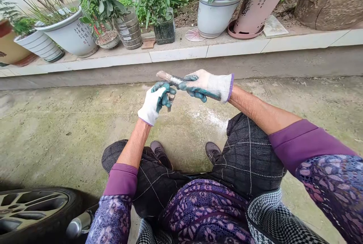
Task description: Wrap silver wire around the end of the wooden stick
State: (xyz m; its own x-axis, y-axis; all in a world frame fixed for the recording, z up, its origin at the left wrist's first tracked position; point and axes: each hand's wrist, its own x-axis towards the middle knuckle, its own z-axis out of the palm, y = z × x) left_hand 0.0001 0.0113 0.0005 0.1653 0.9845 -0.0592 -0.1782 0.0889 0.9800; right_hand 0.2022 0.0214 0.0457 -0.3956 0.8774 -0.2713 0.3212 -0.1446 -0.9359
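Observation:
In front of my knees, both of my hands wear white gloves with blue-green coated palms and fingers. My right hand (202, 84) is closed around a short brownish stick (163, 75), whose middle is wound with dark and silvery wire (176, 81). The stick's rounded bare end points left, above my left hand (156, 99). The fingers of that hand are curled just below the wire winding. A short, shiny grey-brown piece (171, 99) sticks out beneath them; its full shape is hidden, and I cannot tell whether it joins the stick.
A low tiled ledge (178, 54) runs across the far side with several potted plants, among them a white pot (217, 15) and a pink planter (252, 8). White powder (211, 117) marks the concrete floor. A car wheel (34, 213) and a metal cylinder (79, 225) stand at lower left.

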